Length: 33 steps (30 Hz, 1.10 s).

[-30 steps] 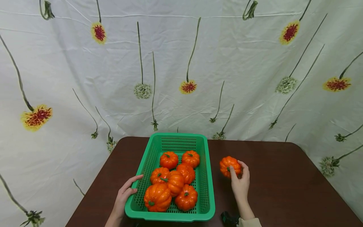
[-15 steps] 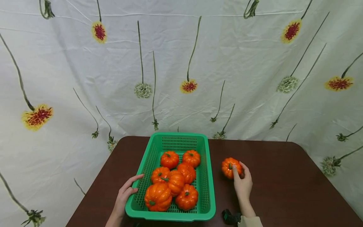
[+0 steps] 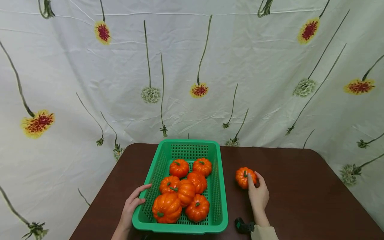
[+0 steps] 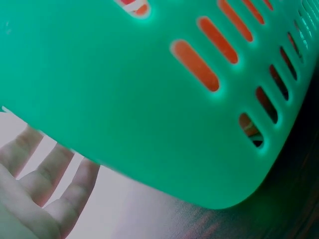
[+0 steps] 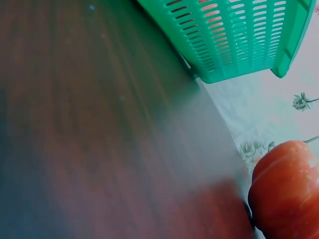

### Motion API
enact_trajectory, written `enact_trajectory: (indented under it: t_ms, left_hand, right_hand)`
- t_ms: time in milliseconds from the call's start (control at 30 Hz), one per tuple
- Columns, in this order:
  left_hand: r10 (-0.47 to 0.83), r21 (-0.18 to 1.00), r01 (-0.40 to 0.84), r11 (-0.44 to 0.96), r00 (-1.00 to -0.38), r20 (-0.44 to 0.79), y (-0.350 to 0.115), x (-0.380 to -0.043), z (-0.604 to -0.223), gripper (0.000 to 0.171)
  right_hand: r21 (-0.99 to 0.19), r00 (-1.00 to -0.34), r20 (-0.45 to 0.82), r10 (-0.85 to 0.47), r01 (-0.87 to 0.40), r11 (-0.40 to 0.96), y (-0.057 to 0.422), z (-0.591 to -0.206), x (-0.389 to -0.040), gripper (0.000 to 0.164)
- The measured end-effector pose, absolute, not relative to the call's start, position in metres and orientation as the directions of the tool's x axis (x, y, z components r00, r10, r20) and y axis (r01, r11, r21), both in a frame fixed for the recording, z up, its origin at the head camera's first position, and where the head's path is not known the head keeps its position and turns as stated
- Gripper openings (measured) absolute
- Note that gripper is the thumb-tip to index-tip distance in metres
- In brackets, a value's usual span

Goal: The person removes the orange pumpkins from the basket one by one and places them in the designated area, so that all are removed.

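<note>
A small orange toy pumpkin (image 3: pixel 243 177) with a green stem is right of the basket, over the brown table. My right hand (image 3: pixel 258 196) holds it, thumb near the stem and a finger around its right side. In the right wrist view, this pumpkin (image 5: pixel 284 191) shows at the lower right, the fingers out of frame. A green plastic basket (image 3: pixel 222 196) carries several orange pumpkins (image 3: pixel 196 209). My left hand (image 3: pixel 129 207) grips the basket's left rim. In the left wrist view, the fingers (image 4: pixel 75 191) reach up to the basket wall (image 4: pixel 114 99), their tips hidden behind it.
The dark brown table (image 3: pixel 303 196) extends to the right and a little to the left of the basket. Behind it hangs a white cloth (image 3: pixel 258 66) printed with flowers. A black strapped device (image 3: pixel 244 226) is at the right wrist.
My right hand and its pumpkin have shifted slightly right. The basket, its pumpkins and my left hand stay in place. The head view has tilted very slightly.
</note>
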<state>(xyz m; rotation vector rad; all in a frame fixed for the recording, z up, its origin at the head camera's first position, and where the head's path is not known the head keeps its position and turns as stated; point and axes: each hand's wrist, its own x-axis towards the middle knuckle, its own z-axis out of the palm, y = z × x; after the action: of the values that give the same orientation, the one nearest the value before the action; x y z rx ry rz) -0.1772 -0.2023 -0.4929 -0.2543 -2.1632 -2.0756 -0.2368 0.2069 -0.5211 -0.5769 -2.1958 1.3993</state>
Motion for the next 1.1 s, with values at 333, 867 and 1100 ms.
enact_trajectory:
  t_ms: [333,867,1100]
  left_hand:
    - [0.0,0.977,0.192,0.091,-0.981,0.192,-0.202,-0.177,-0.492,0.045]
    - [-0.004,0.981,0.175,0.089,-0.984,0.176,-0.203,-0.177,-0.491,0.045]
    - [0.019,0.984,0.177,0.026,-0.984,0.176,-0.201,-0.177,-0.492,0.044]
  right_hand:
    - [-0.916,-0.849,0.111,0.517,0.114,0.384,0.207,-0.52,-0.238,0.064]
    - [-0.975,-0.901,0.1,0.422,-0.005,0.221,0.202,-0.528,-0.242,0.077]
    - [-0.963,-0.885,0.119,0.451,0.008,0.269,0.2,-0.53,-0.246,0.074]
